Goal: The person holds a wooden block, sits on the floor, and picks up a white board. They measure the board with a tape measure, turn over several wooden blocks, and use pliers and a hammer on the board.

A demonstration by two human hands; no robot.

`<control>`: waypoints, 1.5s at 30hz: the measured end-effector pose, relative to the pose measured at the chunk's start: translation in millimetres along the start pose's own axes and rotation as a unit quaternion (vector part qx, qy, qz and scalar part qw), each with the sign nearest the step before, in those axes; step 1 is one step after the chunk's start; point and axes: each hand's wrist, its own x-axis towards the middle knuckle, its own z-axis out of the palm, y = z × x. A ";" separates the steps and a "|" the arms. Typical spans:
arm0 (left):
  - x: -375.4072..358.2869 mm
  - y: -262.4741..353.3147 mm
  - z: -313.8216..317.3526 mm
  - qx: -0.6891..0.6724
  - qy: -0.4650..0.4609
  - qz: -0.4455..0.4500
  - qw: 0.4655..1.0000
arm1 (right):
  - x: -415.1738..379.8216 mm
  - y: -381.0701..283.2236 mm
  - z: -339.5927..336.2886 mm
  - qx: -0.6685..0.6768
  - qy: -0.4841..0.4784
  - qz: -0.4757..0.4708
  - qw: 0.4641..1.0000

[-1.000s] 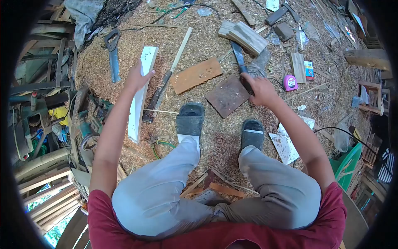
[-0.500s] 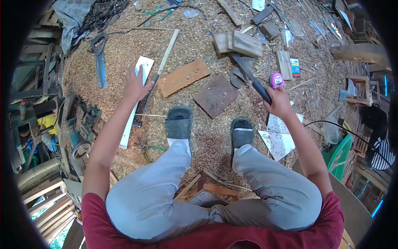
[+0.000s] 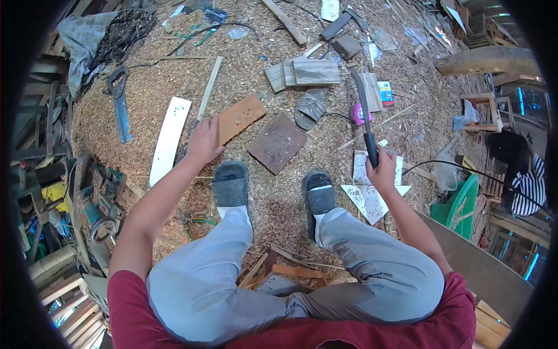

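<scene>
My right hand (image 3: 382,170) is closed round the black handle of a machete (image 3: 361,92). Its dark blade points away from me and is turned nearly edge-on, passing beside a pink tape measure (image 3: 357,114). My left hand (image 3: 204,141) is at the near left end of a brown wooden plank (image 3: 241,118), fingers on one side and thumb on the other; the hand hides that end. A white strip of board (image 3: 169,139) lies to the left of this hand. Between the hands rests a dark square board (image 3: 277,143) on the sawdust.
A handsaw (image 3: 119,104) lies at the far left. Several grey wood pieces (image 3: 314,72) sit ahead, near a loose sandal (image 3: 310,108). White broken sheets (image 3: 372,200) lie by my right foot. A person in striped clothing (image 3: 529,186) is at the far right.
My left hand has left the white board and moved right to the brown plank. My right hand has drawn the machete back and swung its blade upright, away from the stacked wood. The view has shifted.
</scene>
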 end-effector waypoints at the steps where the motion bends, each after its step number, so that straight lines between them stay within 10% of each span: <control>1: -0.4 1.9 -1.7 -0.002 -0.007 -0.004 1.000 | 5.7 -0.9 3.7 0.003 0.024 0.020 1.000; 14: -11.5 -37.1 5.0 -0.437 0.058 -0.042 0.897 | 51.1 -25.6 23.2 0.044 0.100 0.043 0.993; 28: 100.5 -69.6 -85.0 -0.373 0.318 -0.119 0.864 | 75.1 -101.1 30.4 0.125 0.051 -0.076 0.988; 39: 1.5 -63.5 -1.9 -0.094 -0.011 -0.065 0.993 | 111.7 -172.8 78.4 0.173 0.023 -0.105 0.979; 45: -49.4 -44.4 23.9 -0.049 -0.004 0.018 0.999 | 181.2 -242.5 77.5 0.157 -0.026 -0.085 0.984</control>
